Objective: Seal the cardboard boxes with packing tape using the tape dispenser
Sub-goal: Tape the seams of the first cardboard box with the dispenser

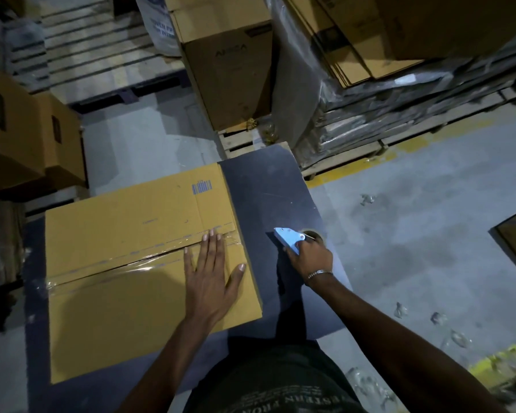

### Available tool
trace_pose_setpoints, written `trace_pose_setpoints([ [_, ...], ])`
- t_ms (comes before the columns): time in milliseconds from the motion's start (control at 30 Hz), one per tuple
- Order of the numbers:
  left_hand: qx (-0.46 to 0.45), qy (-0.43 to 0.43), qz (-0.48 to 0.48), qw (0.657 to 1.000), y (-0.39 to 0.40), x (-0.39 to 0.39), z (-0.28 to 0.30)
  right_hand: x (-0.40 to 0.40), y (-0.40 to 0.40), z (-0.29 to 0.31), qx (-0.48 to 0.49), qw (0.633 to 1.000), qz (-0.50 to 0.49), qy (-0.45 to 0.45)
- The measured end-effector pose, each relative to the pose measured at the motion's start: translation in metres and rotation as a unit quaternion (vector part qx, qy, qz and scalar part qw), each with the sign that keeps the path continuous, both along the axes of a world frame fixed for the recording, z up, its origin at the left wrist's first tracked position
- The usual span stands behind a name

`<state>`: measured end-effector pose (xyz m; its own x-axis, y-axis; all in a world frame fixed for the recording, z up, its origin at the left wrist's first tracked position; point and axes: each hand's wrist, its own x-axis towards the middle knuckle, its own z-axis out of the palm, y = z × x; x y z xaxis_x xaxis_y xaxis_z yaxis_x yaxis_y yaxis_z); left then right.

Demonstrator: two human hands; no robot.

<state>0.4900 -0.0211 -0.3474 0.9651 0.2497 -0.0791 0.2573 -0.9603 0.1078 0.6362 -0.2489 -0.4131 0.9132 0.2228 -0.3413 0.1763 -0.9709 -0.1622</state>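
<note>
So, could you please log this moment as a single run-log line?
left hand: flat on taped box seam | right hand: holds tape dispenser beside box, over dark table | seam: taped

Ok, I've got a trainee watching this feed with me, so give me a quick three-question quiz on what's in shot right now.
1. True or false: clear tape already runs along the centre seam of the cardboard box.
2. Which hand grips the blue tape dispenser? A) the left hand B) the right hand C) neither
3. Fill in: the left hand lies ____ on the box top, fingers straight.

Key
1. True; the glossy strip covers the seam from edge to edge.
2. B; the right hand holds it beside the box, over the dark table.
3. flat
</note>
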Motion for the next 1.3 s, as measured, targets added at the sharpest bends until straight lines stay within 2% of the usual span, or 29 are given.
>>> trace_pose_setpoints([
  [67,0.008,-0.002,-0.017,1.000,0.009,-0.007,0.000,-0.008,0.003,0.006,-0.045,0.998,-0.003,0.036],
  [133,0.004,-0.006,-0.026,1.000,0.016,-0.016,-0.001,-0.015,0.014,0.029,-0.056,0.998,-0.017,-0.012],
  [167,0.000,-0.010,-0.027,1.000,0.018,-0.020,-0.002,-0.019,0.023,0.044,-0.022,0.997,-0.023,-0.068],
  [233,-0.007,-0.016,-0.026,1.000,0.021,-0.025,-0.003,-0.024,0.056,0.074,0.143,0.977,-0.043,-0.153],
  [267,-0.012,-0.015,-0.026,0.999,0.021,-0.027,-0.003,-0.025,0.076,0.088,0.253,0.958,-0.071,-0.118],
  [300,-0.015,-0.015,-0.027,0.999,0.020,-0.028,-0.003,-0.027,0.097,0.098,0.344,0.934,-0.097,-0.028],
  [367,-0.011,-0.010,-0.029,0.999,0.020,-0.028,-0.003,-0.038,0.131,0.104,0.414,0.890,-0.080,0.174],
  [400,-0.009,-0.004,-0.032,0.999,0.020,-0.027,-0.002,-0.045,0.139,0.101,0.412,0.885,-0.055,0.210],
  [467,-0.010,0.002,-0.037,0.999,0.021,-0.027,-0.003,-0.053,0.139,0.089,0.388,0.896,-0.022,0.214],
  [567,-0.038,-0.009,-0.015,0.999,0.018,-0.026,0.000,-0.042,0.131,0.091,0.330,0.903,-0.080,0.262],
  [633,-0.048,-0.030,-0.031,0.998,0.015,-0.019,0.006,-0.035,0.133,0.094,0.333,0.902,-0.134,0.241],
  [733,-0.033,-0.015,-0.077,0.996,0.015,-0.001,0.011,-0.038,0.150,0.095,0.405,0.876,-0.183,0.187],
  [800,0.005,0.013,-0.078,0.997,0.023,-0.003,0.007,-0.050,0.160,0.091,0.384,0.890,-0.166,0.179],
  [867,-0.002,0.019,-0.026,0.999,0.038,-0.018,-0.005,-0.059,0.165,0.085,0.323,0.926,-0.148,0.130],
  [933,-0.014,0.009,0.080,0.997,0.064,-0.043,-0.012,-0.062,0.168,0.083,0.253,0.953,-0.142,0.091],
  [1100,0.006,-0.029,0.320,0.947,0.168,-0.099,-0.009,-0.065,0.174,0.079,0.229,0.960,-0.153,0.048],
  [1200,-0.004,-0.013,0.341,0.940,0.191,-0.106,-0.005,-0.068,0.175,0.076,0.210,0.967,-0.142,0.032],
  [1300,-0.054,-0.015,0.394,0.917,0.192,-0.098,-0.002,-0.072,0.177,0.078,0.189,0.975,-0.120,0.009],
])
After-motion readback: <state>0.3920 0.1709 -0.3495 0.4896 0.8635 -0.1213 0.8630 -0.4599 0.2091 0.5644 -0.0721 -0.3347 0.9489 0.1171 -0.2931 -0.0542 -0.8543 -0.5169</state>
